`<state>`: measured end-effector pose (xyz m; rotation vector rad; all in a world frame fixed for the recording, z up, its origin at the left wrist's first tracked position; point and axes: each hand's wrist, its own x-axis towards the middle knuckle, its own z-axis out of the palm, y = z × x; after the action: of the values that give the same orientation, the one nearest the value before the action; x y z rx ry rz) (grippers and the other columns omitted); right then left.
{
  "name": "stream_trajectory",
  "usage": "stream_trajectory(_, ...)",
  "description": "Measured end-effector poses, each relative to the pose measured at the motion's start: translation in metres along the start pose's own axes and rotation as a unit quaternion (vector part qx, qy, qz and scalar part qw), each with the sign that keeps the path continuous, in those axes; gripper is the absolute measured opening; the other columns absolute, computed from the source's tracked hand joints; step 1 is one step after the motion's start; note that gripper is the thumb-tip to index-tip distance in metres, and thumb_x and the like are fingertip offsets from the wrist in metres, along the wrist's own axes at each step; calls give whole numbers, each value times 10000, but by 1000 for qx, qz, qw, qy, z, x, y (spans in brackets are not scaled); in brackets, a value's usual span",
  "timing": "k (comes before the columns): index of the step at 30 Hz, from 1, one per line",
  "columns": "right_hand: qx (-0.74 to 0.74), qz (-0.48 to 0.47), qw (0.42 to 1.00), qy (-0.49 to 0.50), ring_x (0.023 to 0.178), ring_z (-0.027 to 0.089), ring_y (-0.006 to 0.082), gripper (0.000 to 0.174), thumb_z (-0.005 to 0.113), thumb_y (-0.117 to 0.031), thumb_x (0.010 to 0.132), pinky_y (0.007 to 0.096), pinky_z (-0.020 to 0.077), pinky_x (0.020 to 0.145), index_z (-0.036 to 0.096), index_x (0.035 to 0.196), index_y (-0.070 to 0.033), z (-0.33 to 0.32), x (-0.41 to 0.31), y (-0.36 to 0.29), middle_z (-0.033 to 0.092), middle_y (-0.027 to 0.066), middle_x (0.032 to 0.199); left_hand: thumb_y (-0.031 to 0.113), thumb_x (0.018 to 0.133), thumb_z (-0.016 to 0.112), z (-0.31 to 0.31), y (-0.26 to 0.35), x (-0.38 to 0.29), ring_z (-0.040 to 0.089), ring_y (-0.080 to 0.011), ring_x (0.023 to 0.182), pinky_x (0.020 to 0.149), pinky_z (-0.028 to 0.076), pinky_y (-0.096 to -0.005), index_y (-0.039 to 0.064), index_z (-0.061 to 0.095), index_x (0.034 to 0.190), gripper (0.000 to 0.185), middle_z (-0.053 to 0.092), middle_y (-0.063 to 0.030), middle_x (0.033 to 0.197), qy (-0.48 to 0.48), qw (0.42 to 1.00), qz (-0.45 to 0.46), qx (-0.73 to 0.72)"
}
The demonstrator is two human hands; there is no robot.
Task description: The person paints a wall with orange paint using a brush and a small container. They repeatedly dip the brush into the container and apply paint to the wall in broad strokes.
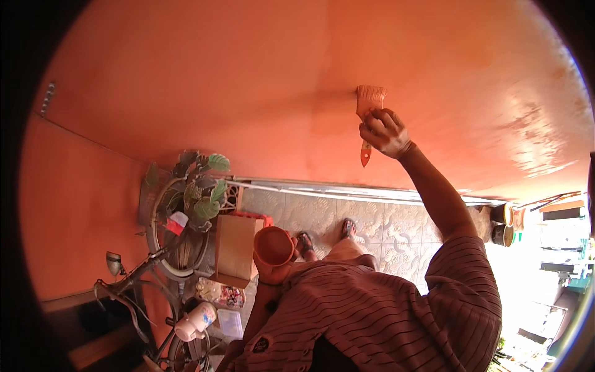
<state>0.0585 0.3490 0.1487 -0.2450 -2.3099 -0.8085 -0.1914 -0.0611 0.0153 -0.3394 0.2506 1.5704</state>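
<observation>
My right hand [385, 132] grips a flat paintbrush [370, 98] near its ferrule, its handle pointing down below my fingers. The bristles are coated in orange paint and lie at or close to the orange wall [260, 83]; I cannot tell whether they touch. Wet sheen shows on the wall at the right, and a darker orange area begins around the brush. Low in front of my body, my left hand [274, 273] holds a round paint cup [274, 246], its inside coloured orange. Part of that hand is hidden by the cup.
Left of me stand a bicycle [158, 255], a leafy plant [204, 200] and a cardboard box [237, 244]. A pink and white jug [197, 321] and a tray of small items [223, 294] are nearby. Buckets [502, 223] stand at the right on the patterned tile floor [399, 228].
</observation>
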Motion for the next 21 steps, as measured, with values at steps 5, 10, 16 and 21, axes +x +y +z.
stream_trajectory(5,48,20,998,-20,983,693,220,187,756,-168,685,364,600,845,680,855,-159,54,-47,-31,682,40,1041,594,987,614,8,4,-7,592,-415,1248,917,576,-561,117,580,1434,654,615,-168,1374,53,997,46,20)
stream_trajectory(10,125,48,988,-71,1013,676,219,183,742,-199,704,380,593,850,649,855,-156,93,-95,-68,662,30,1045,501,972,677,14,13,-21,511,-381,1330,985,551,-561,138,552,1458,619,535,-146,1438,-7,999,28,19)
stream_trajectory(16,239,81,933,-255,998,669,220,139,729,-217,764,374,577,780,662,882,-193,115,-140,-114,670,-23,1112,446,973,698,22,20,-27,485,-365,1357,995,544,-561,152,565,1455,580,509,-136,1451,-13,999,29,13)
stream_trajectory(21,233,121,956,-133,1046,684,198,190,729,-149,769,369,571,823,701,954,-184,91,-126,-48,711,-38,1226,419,978,695,24,21,-22,494,-339,1365,994,542,-551,171,577,1450,546,533,-125,1426,-13,1000,27,-2)
